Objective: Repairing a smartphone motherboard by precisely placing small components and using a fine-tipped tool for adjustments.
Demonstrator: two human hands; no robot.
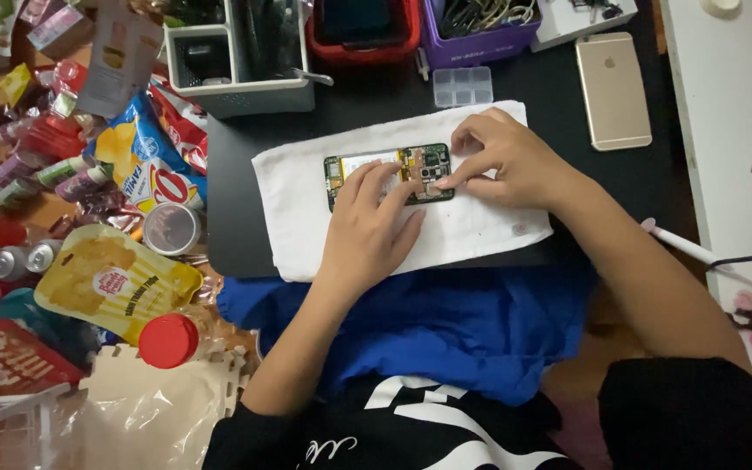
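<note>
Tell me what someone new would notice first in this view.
At centre, both hands, left hand and right hand, press on an opened smartphone with exposed green circuit board lying on a white cloth towel. A gold smartphone lying face down sits upper right, and a yellow snack pouch lies at left.

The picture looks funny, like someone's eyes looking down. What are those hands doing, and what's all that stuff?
The camera sits on a person's head and looks down, so you see their own two arms. On a black mat lies a white towel, and on it an opened phone with its green insides showing. The left hand rests its fingers on the phone. The right hand pinches at something tiny on the phone's right end; it's too small to tell what. Further back lies a gold phone, a little clear box, and bins of tools. On the left is a heap of snack bags, cans and bottles.
</note>
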